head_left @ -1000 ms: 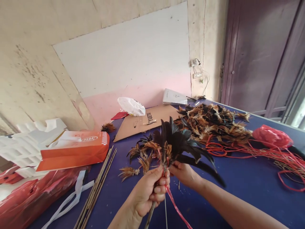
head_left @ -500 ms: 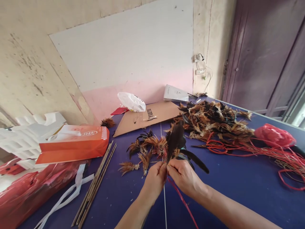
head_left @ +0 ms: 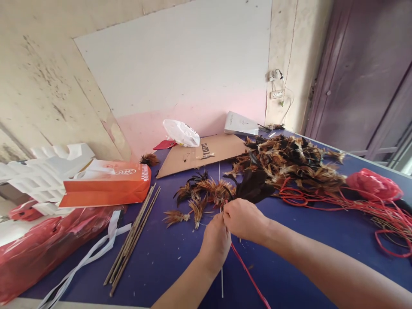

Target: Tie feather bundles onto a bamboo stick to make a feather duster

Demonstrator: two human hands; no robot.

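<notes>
Black feather bunch now tips rightward over the table — left hand closed at its base, right hand clenched, contents hidden — gathered but apparently not fully wrapped, red strip trailing, tufts lying separate.

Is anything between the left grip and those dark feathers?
Yes, in this view: the right grip lies between the left grip and the dark feathers, hiding their bases. Whether the left touches them is hidden. The pink strip trails below, clear.

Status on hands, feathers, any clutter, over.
Left hand, right hand closed together below dark feather bundle; pink strip extends nearward; brown tufts close beyond.
</notes>
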